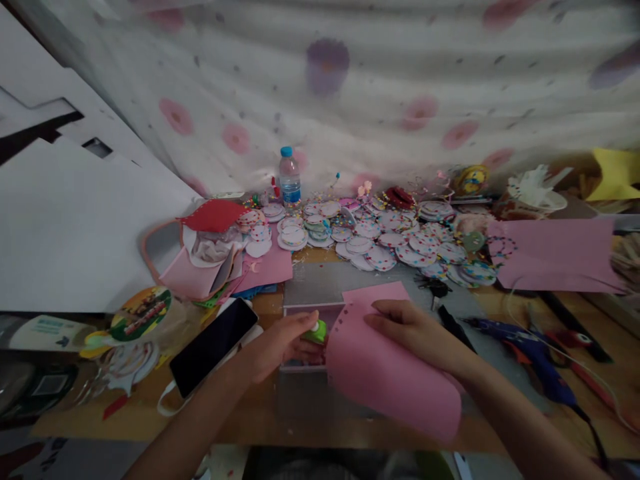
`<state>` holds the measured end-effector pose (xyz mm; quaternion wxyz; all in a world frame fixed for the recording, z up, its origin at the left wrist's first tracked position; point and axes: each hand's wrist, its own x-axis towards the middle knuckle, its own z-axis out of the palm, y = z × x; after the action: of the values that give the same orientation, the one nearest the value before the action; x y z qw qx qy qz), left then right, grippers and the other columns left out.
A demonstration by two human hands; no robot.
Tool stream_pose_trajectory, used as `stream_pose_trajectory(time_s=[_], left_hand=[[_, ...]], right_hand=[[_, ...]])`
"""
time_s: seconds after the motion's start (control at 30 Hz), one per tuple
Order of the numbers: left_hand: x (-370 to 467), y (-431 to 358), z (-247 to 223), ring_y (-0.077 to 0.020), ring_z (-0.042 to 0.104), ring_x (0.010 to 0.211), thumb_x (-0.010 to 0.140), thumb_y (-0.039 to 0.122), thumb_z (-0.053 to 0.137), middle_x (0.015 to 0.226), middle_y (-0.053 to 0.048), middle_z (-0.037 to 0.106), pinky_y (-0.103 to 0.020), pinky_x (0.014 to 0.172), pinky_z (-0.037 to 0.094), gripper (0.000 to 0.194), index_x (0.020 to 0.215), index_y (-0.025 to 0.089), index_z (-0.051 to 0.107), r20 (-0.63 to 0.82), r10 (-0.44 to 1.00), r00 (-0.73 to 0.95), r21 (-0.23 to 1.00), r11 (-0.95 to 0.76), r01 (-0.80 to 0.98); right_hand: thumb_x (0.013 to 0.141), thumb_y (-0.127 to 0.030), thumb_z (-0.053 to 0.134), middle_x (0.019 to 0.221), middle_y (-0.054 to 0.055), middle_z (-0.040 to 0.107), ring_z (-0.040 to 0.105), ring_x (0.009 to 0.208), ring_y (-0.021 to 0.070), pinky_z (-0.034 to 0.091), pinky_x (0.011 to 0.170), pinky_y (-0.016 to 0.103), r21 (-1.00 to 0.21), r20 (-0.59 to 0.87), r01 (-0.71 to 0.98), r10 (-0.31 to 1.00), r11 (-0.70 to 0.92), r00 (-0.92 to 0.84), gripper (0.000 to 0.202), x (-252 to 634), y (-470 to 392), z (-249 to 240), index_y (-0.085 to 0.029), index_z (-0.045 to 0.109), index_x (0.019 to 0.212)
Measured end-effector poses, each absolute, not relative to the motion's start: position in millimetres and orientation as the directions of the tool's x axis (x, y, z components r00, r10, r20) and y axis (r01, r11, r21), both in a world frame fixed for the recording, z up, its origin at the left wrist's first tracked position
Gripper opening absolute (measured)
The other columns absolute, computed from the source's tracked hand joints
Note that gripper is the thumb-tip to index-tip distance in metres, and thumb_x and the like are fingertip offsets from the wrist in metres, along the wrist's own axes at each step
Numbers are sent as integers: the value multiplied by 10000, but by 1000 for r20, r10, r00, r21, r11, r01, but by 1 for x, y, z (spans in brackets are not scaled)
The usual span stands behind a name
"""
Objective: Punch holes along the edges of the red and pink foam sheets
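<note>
My left hand [295, 340] is closed around a small bright green hole punch [316, 331], with the thumb on its top. My right hand [407, 323] grips a pink paper sheet [385, 373] that curls down toward me. A row of small punched holes runs along the sheet's left edge, beside the punch. Whether the paper sits inside the punch cannot be made out. Beneath both is a shallow pale box [305, 310], partly hidden by the sheet and my left hand, with pinkish bits inside.
Many decorated white paper discs [360, 243] lie piled at the back, near a water bottle [290, 177]. A black phone [215, 347] lies at left. On the right are a blue glue gun [530, 357] with its cord and another pink sheet [555, 257].
</note>
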<state>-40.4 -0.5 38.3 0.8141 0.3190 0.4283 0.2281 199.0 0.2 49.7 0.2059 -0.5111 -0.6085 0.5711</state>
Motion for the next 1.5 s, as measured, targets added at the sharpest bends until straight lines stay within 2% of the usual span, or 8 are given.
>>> stream_pose_trajectory(time_s=[0.13,0.37,0.53,0.67,0.83,1.1,1.3,1.5], left_hand=[[-40,-3,42,-182,645,739,721,514,671,829,-49,697,-329,750,467,381,832,153,623,-546,623,560,679,721,-141],[-43,-6,46,-164,599,734,748,460,661,796,-32,662,-297,753,443,310,787,153,653,-490,670,558,750,650,-122],[-50,-4,41,-185,574,804,716,436,688,764,-10,646,-288,779,412,269,720,168,665,-486,708,513,837,546,39],[-55,-4,41,-195,561,867,749,429,653,804,-10,650,-282,799,396,250,774,182,677,-485,669,563,857,491,155],[-55,-6,45,-145,531,802,793,390,625,800,11,606,-235,750,386,214,828,182,660,-419,675,607,890,439,126],[-48,-10,39,-131,576,746,761,384,683,804,-7,626,-256,743,441,236,814,157,648,-522,638,565,749,660,-53],[-50,-11,38,-124,597,667,776,399,671,772,-11,626,-278,685,466,262,848,150,633,-538,585,606,713,700,-42],[-50,-11,42,-125,600,694,765,398,680,806,-20,636,-269,694,463,286,899,149,644,-556,570,605,701,712,-26]], right_hand=[[864,-428,469,606,-44,418,355,495,80,277,445,206,-920,-351,327,825,-216,-442,315,196,0,51,-166,481,689],[874,-416,464,631,-35,454,395,517,92,304,463,210,-931,-328,312,810,-189,-487,293,192,2,49,-168,532,732],[884,-354,450,640,-36,445,402,553,102,318,494,217,-932,-244,357,832,-59,-498,262,189,0,50,-176,512,702],[885,-285,450,655,-28,467,421,605,114,318,528,224,-883,-145,455,855,115,-498,221,186,-4,53,-176,516,705],[907,-277,419,669,-20,504,437,613,123,311,534,232,-844,-131,516,880,142,-456,200,183,-10,56,-182,551,792],[890,-360,438,644,-30,456,410,565,110,313,486,222,-911,-264,407,856,-70,-444,272,180,-6,45,-172,505,704],[894,-344,435,718,-7,524,463,650,130,357,548,231,-914,-193,405,893,-12,-408,240,179,-6,46,-174,553,772],[896,-321,437,666,-23,474,417,606,118,316,521,229,-906,-173,423,901,13,-398,232,179,-8,44,-172,543,754]])
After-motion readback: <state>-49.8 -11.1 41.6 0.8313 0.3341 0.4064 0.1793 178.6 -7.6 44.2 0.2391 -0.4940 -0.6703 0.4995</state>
